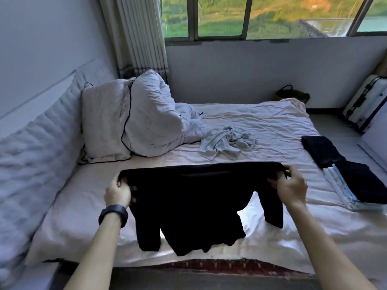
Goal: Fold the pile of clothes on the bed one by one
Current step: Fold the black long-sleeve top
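The shirt (199,201) hangs above the near part of the bed (261,120), stretched by its top edge between both hands. The left hand (118,190) pinches one end and the right hand (290,186) the other, fingers curled into the cloth. To fold it well, I would lower it flat with that edge taut and the sleeves spread, then smooth it before turning the sides in. A grey garment (227,143) lies crumpled beyond; the folded stack (356,183) sits at the right. The dark cloth swallows seams and collar — front or back is unclear.
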`<state>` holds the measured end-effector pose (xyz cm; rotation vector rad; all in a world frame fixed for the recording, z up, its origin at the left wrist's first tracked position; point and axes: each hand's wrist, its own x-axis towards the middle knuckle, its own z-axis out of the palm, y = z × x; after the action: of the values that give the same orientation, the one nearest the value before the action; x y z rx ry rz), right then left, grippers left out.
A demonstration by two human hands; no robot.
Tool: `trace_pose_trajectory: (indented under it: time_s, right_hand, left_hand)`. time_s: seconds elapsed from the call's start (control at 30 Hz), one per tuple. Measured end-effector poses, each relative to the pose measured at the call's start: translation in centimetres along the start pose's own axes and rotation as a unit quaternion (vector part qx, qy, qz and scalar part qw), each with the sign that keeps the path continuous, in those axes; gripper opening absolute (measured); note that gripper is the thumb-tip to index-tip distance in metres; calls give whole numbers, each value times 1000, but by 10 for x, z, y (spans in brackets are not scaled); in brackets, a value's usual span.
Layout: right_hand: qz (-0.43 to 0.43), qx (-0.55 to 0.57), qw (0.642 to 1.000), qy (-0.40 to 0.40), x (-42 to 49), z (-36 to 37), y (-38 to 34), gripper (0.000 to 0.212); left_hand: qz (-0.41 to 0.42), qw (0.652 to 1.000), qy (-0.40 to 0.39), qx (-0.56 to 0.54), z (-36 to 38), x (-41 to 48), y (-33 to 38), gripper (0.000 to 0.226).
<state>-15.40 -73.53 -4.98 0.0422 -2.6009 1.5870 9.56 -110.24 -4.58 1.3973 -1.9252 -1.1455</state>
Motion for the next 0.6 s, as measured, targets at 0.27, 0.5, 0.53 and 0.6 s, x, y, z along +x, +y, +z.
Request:
trace_pose_trajectory:
  time_s: [0.27, 0.5, 0.53, 0.6]
  right_hand:
    - [-40, 43, 997, 59, -46, -12, 39, 23]
    - [-80, 33, 992, 90, -14, -10, 24, 22]
    - [-90, 26, 992, 89, -6, -5, 22, 22]
    - [-93, 12, 992, 81, 11, 8, 19, 23]
  left_hand:
    - [47, 983, 148, -99, 14, -67, -13, 21]
    - [174, 969, 172, 11, 15, -34, -1, 21]
    - [184, 968, 170, 9, 19, -25, 4, 23]
    - [196, 967, 160, 10, 30, -4, 12, 29]
